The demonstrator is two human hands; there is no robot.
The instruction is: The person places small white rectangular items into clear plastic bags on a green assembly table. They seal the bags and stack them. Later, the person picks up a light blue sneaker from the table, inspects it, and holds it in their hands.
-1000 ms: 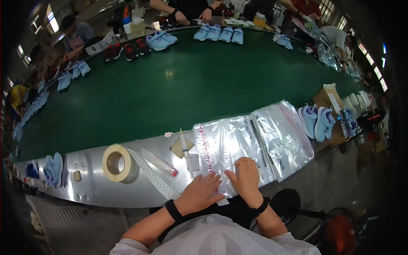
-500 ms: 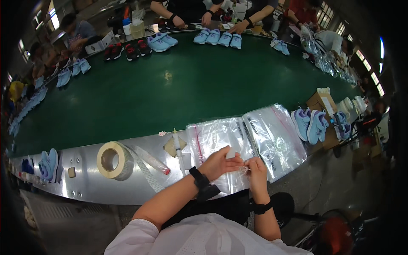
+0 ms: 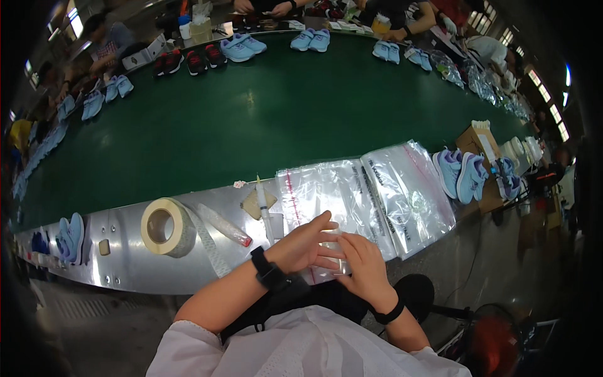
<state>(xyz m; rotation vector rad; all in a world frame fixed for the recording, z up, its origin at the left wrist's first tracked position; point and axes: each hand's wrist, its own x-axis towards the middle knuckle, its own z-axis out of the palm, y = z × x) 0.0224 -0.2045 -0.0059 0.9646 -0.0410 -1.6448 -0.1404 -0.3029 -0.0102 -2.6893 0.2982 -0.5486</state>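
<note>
My left hand [image 3: 306, 247] is open above the near edge of the bench, its fingers spread and thumb raised. My right hand [image 3: 365, 267] meets it from the right, its fingers stretched out and touching or overlapping the left fingertips. A pale, clear patch shows between the hands; whether it is a held piece of film or the plastic below cannot be told. Under and beyond them lie flat stacks of clear plastic bags [image 3: 411, 195] with red strips and dark print. Left of the bags are a syringe [image 3: 262, 204] with a yellowish tip and a tan square pad [image 3: 252, 204].
A roll of pale tape [image 3: 179, 227] and a clear plastic tube [image 3: 225, 225] lie on the metal bench [image 3: 125, 270]. Light-blue shoes [image 3: 471, 178] stand at right beside a cardboard box [image 3: 480, 141]. Co-workers sit beyond the green conveyor belt [image 3: 207, 125], with several shoes along its far edge.
My right hand has opened from a pinch, and both hands have shifted slightly left. The white piece at my left fingers is gone from sight. Across the belt, one blue shoe pair now stands farther right.
</note>
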